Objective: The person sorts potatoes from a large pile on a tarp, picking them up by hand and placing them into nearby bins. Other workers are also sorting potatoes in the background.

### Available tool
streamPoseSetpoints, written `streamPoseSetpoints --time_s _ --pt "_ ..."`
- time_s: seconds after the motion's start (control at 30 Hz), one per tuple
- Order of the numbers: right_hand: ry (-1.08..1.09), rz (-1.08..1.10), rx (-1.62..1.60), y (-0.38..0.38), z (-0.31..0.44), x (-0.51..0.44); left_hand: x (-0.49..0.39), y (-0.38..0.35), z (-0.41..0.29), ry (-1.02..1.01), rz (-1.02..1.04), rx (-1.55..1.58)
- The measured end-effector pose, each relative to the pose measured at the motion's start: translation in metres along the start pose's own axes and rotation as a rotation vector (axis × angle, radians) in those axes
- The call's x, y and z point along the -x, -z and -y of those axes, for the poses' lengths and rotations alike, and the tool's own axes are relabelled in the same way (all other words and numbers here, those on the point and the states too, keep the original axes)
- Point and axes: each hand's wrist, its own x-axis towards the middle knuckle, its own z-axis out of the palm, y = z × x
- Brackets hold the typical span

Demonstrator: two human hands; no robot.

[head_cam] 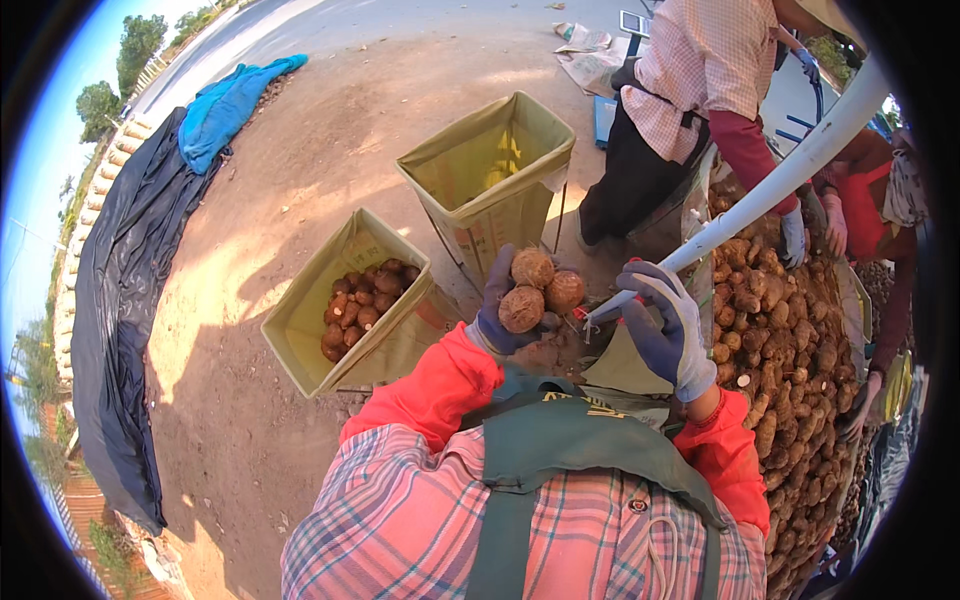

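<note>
Three round brown taro corms (522, 308) rest in my left hand (498, 315), which wears a blue-grey coated work glove. Raised beside a slanting pale pole (694, 240), my right hand (666, 322) is in a like glove, its fingers curled near the pole's lower end and a bit of red at the fingertips; whether it holds anything I cannot tell. An open yellow-green woven sack (349, 364), spread into a box shape, stands left of my left hand with several brown corms (367, 300) inside. Behind my left hand a second such sack (480, 202) stands upright on thin metal legs.
A long heap of brown corms (787, 360) lies on my right. Beyond it a person (690, 97) in a checked shirt bends over the heap, with other people's gloved hands close by. Black sheeting (127, 262) and a blue cloth (225, 112) lie along the left.
</note>
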Motion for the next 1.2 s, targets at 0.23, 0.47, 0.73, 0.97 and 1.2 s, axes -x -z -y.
streamPoseSetpoints --time_s 0.23,0.47,0.73,0.97,1.2 --pt "-0.156 -0.054 -0.011 0.036 -0.001 0.047 0.086 0.237 -0.019 0.648 -0.933 0.548" --pt "-0.255 -0.391 0.256 0.082 0.024 0.138 0.006 0.14 0.014 0.857 -0.748 -0.188" --pt "-0.839 -1.018 0.951 0.108 0.104 0.368 -0.089 -0.187 -0.013 0.144 0.896 -0.105" --pt "-1.439 -0.944 0.966 0.033 0.124 0.455 -0.055 -0.321 -0.028 -0.687 1.35 -0.229" --pt "-0.694 -0.87 0.386 0.071 0.036 0.274 -0.099 -0.334 0.036 -0.536 1.283 -0.453"
